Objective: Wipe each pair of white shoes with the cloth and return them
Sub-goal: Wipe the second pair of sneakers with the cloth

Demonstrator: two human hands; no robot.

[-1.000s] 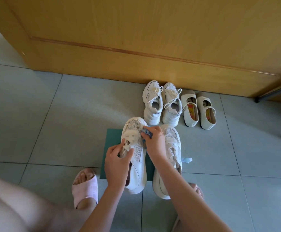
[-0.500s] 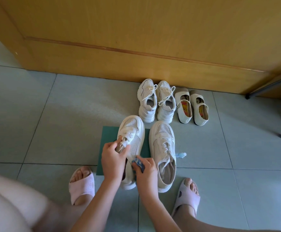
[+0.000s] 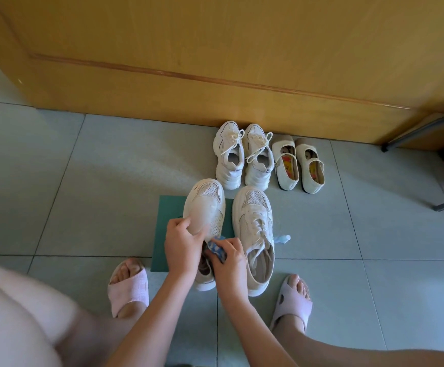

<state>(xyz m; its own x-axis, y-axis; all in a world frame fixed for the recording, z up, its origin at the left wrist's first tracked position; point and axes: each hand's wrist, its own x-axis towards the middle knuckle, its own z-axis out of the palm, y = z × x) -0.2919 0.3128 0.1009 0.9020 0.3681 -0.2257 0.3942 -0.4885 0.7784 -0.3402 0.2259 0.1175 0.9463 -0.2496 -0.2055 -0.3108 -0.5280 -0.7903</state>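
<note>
the heel of the sneaker is hiding under both hands. left hand is gripping its tongue, now flipped toward the toe; right hand is pinching the cloth against its side.

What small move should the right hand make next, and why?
Probably slide the cloth along the held shoe toward its toe: the right hand pinches the cloth against its side near the opening, and the left hand grips it.

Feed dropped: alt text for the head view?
The left hand grips a white mesh sneaker over a green mat while the right hand presses a blue cloth to it. Its mate stands beside; laced sneakers and strap shoes wait behind.
</note>
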